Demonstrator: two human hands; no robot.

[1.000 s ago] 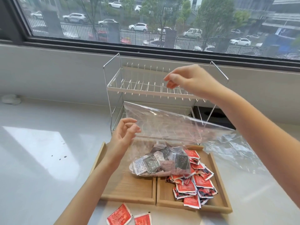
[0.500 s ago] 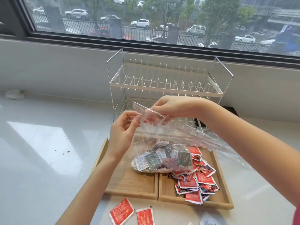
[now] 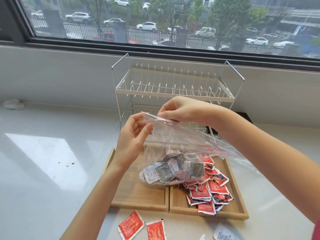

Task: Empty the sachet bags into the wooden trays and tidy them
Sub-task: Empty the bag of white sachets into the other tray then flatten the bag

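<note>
Since a moment ago the right hand [image 3: 183,110] has dropped to join the left hand [image 3: 133,135], both grips pinching the clear bag's [image 3: 176,135] mouth, its grey sachets [image 3: 173,170] still unemptied over the left tray [image 3: 138,196], red sachets [image 3: 207,191] already filling the right tray [image 3: 239,203].

white wire rack [image 3: 174,89], window [image 3: 155,19], countertop [image 3: 43,161]

A wide window [image 3: 155,19] spans the top of the frame, showing a fenced street with parked cars and trees. Below it runs a pale grey wall [image 3: 60,75], then a glossy white countertop [image 3: 43,161] catching a daylight patch at left.
</note>
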